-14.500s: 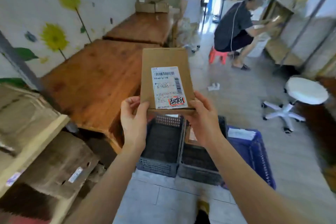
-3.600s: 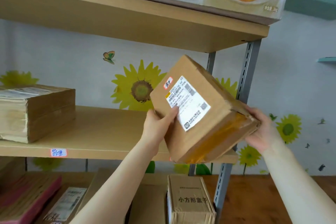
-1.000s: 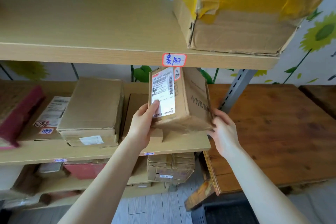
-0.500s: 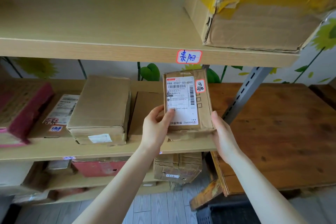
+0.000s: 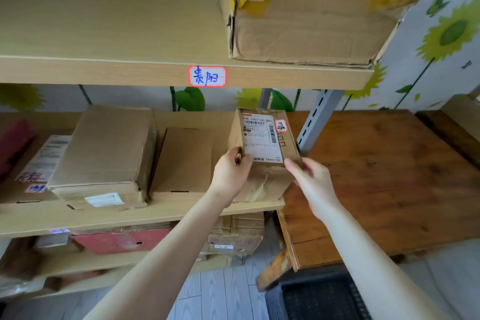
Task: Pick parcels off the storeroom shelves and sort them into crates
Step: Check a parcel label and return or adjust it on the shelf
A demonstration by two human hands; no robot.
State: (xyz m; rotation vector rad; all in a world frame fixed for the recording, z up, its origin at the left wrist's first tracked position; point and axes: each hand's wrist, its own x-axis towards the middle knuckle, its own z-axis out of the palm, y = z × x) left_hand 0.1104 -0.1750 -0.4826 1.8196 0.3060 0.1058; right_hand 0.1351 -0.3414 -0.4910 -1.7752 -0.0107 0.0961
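Sunflower wallpaper backs the wooden shelves that fill the left and centre of the frame, and a brown desk (image 5: 389, 176) sits at the right. You have the small cardboard parcel (image 5: 262, 143) at the right end of the middle shelf (image 5: 130, 218), near the centre of the frame, with its label facing up. Your left hand (image 5: 230, 176) grips the near left corner, fingers curled round the edge. Your right hand (image 5: 311, 182) pinches the near right edge, fingers clamped on the cardboard. It cannot be told from this view whether the base is clear of the shelf board.

Both holds sit on the near end, which looks creased and taped. Squeeze hard there and the soft cardboard may buckle and slip. With nothing under the far end, it could dip and catch the shelf lip as you draw it out.

A flat box (image 5: 187, 161) lies just beside the parcel on its left, so a sideways swing may drag it forward. Lift too high and you meet the upper shelf (image 5: 104, 70).

The dark crate (image 5: 319, 296) at the lower right is partly tucked under the desk, and a careless drop could hit the desk edge. The red-edged sticker (image 5: 281, 125) is too small to read, and misreading it would send the parcel to the wrong crate.
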